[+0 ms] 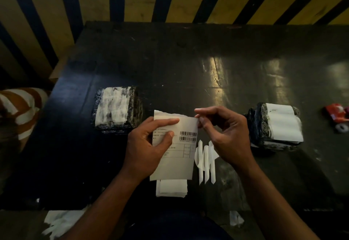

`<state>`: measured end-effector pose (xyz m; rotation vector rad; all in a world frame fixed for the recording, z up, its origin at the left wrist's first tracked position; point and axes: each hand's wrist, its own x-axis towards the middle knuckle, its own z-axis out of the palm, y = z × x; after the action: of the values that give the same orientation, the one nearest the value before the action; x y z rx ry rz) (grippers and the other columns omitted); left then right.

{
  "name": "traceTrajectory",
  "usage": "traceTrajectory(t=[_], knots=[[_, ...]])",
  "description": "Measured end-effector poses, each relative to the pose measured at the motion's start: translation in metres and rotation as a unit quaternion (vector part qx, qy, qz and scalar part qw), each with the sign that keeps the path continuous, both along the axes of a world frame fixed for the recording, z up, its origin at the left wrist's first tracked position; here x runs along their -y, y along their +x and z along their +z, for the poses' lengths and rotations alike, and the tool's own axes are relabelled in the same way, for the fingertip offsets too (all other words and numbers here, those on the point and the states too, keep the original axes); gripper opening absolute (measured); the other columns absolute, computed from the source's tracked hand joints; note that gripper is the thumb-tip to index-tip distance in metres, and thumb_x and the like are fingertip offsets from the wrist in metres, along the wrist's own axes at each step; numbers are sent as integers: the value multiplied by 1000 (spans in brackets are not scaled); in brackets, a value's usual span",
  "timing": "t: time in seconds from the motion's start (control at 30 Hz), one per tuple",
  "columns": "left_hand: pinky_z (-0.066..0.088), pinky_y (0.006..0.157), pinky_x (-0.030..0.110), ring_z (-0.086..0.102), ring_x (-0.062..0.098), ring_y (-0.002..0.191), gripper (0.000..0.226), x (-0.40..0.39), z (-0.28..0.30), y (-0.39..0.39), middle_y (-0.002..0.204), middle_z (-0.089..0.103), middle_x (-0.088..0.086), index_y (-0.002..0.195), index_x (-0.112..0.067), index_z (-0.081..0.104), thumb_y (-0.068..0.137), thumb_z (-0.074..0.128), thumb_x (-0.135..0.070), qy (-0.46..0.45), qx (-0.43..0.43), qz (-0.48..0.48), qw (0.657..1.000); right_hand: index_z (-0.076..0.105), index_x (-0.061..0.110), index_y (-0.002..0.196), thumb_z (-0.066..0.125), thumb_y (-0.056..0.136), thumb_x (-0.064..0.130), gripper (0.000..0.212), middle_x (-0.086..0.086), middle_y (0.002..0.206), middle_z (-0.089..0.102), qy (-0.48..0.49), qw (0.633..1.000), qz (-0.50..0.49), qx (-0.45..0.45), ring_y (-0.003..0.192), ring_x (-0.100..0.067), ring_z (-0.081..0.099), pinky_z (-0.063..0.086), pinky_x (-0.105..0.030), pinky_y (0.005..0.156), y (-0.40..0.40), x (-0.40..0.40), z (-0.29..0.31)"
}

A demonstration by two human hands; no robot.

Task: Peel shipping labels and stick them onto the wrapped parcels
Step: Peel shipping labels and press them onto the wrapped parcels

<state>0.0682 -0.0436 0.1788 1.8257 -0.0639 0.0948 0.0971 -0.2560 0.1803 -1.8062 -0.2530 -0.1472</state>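
I see the left hand (145, 145) gripping the shipping label (176, 151) above the label stack (171, 187); right hand (224, 132) pinches its top right corner. Wrapped parcels (117, 110) (277, 126) flank the label.

Above the dark worktop (170, 60), the left hand (145, 145) grips a shipping label (181, 156) while the right hand (224, 134) pinches its top right corner; wrapped parcels (117, 109) lie left and right of the label
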Motion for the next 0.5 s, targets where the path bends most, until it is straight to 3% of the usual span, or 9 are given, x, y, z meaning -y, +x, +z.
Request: traceTrajectory(t=[0.5], knots=[[61,77,22,70,10,105,34,-2,1,0,117,67,-8,115,-24,76,90,73,-1,9,-2,-1,1000,71,15,104,67,93,6,15,7,96,71,1,1000,4,-13,91,-17,73,63,-29,77,-2,-4,2]])
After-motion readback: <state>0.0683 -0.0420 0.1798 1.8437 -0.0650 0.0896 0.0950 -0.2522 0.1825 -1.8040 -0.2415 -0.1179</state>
